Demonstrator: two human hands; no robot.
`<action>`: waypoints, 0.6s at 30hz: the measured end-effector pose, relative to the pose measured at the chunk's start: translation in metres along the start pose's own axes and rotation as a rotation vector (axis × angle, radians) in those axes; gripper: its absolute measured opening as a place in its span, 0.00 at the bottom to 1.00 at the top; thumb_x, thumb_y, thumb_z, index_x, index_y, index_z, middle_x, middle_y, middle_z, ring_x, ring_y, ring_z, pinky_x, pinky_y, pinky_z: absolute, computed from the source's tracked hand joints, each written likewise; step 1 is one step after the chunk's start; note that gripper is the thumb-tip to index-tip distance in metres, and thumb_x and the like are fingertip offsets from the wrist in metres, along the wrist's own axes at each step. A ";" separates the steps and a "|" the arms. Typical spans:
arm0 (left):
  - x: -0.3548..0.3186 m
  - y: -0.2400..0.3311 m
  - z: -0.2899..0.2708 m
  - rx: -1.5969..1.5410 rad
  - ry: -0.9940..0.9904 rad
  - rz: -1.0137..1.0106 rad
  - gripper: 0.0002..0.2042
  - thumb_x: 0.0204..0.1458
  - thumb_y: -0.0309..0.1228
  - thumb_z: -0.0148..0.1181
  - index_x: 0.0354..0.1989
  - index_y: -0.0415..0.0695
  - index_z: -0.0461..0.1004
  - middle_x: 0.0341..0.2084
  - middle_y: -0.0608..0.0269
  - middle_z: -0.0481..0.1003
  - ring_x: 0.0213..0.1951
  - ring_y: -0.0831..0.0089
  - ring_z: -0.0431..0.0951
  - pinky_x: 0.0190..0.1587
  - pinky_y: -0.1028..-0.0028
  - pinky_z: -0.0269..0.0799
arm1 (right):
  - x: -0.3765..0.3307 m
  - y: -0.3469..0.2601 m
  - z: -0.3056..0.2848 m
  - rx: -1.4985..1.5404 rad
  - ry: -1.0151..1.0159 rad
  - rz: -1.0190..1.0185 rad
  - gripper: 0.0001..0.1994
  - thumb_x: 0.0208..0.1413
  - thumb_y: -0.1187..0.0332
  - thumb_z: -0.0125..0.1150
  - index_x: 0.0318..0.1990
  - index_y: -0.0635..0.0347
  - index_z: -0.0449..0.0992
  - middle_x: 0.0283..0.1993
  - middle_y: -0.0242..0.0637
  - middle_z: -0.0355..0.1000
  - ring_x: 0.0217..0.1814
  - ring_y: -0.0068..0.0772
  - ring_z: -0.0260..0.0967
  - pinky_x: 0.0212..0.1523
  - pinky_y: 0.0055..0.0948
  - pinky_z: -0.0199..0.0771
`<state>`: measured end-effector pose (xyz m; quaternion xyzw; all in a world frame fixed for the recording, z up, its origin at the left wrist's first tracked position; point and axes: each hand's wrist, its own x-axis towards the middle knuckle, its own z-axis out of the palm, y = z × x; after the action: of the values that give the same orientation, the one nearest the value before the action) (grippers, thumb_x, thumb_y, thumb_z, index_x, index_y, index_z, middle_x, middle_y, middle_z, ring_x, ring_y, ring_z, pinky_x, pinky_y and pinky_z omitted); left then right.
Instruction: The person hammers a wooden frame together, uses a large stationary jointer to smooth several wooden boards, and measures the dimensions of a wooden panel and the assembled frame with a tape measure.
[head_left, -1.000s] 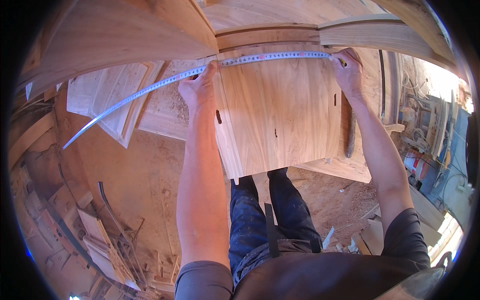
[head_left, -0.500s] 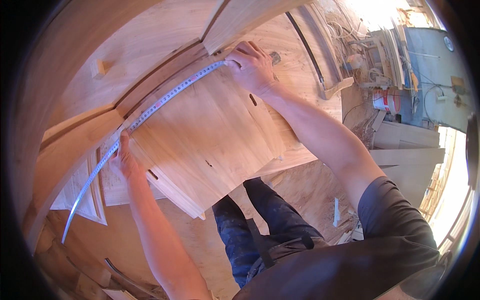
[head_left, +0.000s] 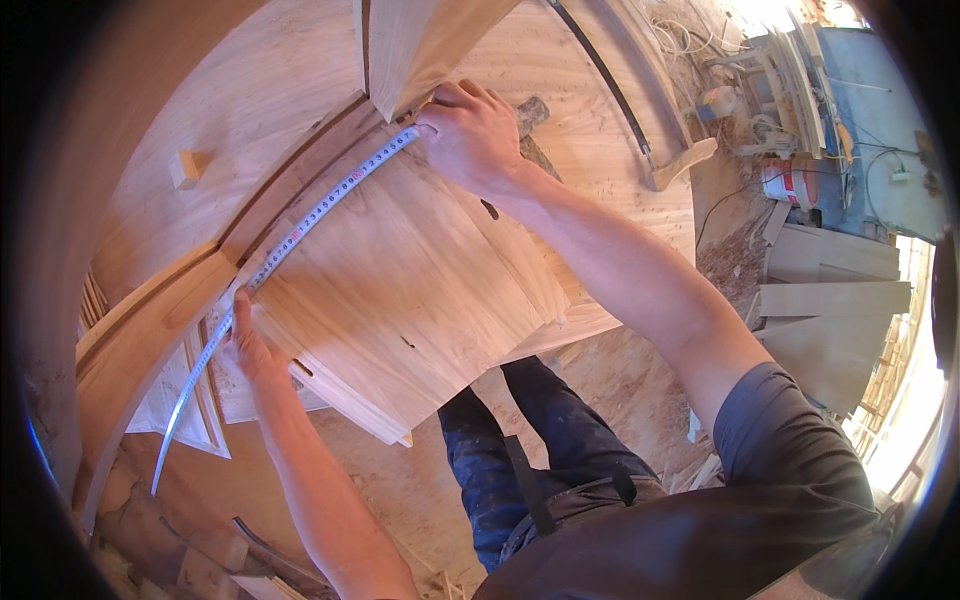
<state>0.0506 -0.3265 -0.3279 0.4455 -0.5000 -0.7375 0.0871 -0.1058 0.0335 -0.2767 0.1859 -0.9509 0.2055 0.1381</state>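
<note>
A pale wooden panel (head_left: 400,290) lies tilted on a larger wooden surface. A white measuring tape (head_left: 320,210) runs along the panel's far edge. My right hand (head_left: 470,135) presses the tape's end at the panel's upper right corner. My left hand (head_left: 248,345) pins the tape at the panel's lower left corner, and the loose tape (head_left: 185,400) trails on down to the left. Curved wooden rails (head_left: 150,320) border the panel on the far side.
A small wooden block (head_left: 185,168) sits on the big board at upper left. A hand tool with a wooden handle (head_left: 680,162) lies at the right. A white bucket (head_left: 790,182), stacked boards (head_left: 830,290) and a blue machine (head_left: 880,110) stand at the right. Sawdust covers the floor.
The view has swung so the panel now sits tilted and closer. Both hands still hold the tape stretched along the same edge of the panel.
</note>
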 end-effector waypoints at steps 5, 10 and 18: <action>-0.001 0.000 0.000 0.025 -0.036 0.015 0.20 0.48 0.40 0.76 0.43 0.39 0.81 0.44 0.55 0.80 0.44 0.62 0.80 0.50 0.59 0.80 | 0.001 -0.003 -0.001 -0.060 0.052 -0.008 0.02 0.47 0.67 0.66 0.28 0.50 0.82 0.36 0.25 0.75 0.44 0.35 0.72 0.44 0.38 0.72; -0.001 0.001 0.002 -0.010 -0.003 -0.031 0.20 0.49 0.39 0.74 0.47 0.40 0.81 0.45 0.56 0.80 0.45 0.61 0.81 0.51 0.58 0.80 | 0.001 -0.010 0.000 -0.123 0.071 0.035 0.02 0.48 0.66 0.66 0.27 0.50 0.82 0.36 0.26 0.75 0.44 0.35 0.73 0.44 0.39 0.72; 0.002 0.001 -0.001 0.004 -0.004 -0.024 0.21 0.50 0.38 0.74 0.49 0.39 0.80 0.47 0.54 0.80 0.46 0.60 0.81 0.50 0.59 0.81 | 0.001 -0.013 0.001 -0.074 0.067 0.089 0.08 0.40 0.68 0.64 0.31 0.50 0.85 0.41 0.29 0.77 0.48 0.35 0.72 0.46 0.40 0.69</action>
<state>0.0499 -0.3287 -0.3281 0.4502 -0.4962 -0.7384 0.0767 -0.1018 0.0220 -0.2733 0.1311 -0.9600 0.1822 0.1674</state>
